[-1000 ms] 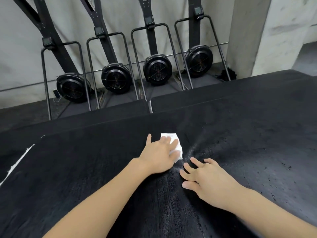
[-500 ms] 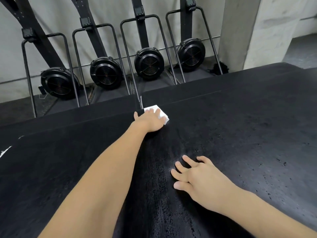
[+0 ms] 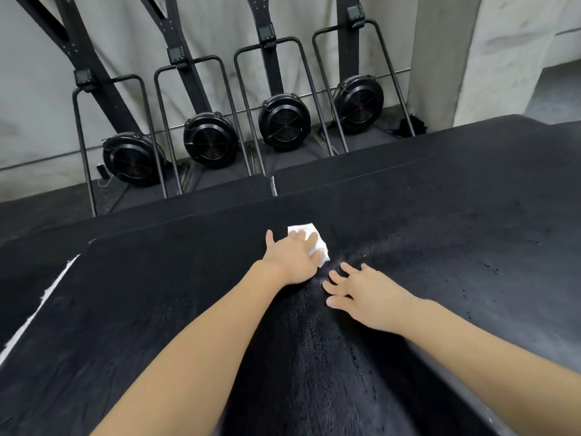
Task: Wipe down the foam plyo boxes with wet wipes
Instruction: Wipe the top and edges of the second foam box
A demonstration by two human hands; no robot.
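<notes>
Left hand (image 3: 290,259) pulled back nearer, flat fingers (image 3: 303,236) pressing wipe (image 3: 309,239) underneath.

My left hand (image 3: 292,258) covers most of the wet wipe (image 3: 314,243), so only its far corner shows. The 4 ski machines (image 3: 284,121) lose their tops at the upper edge. The plyo box (image 3: 440,278) runs off the frame's right and bottom.

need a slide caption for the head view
Left hand presses a white wet wipe flat on the black foam plyo box; right hand rests beside it.
</notes>
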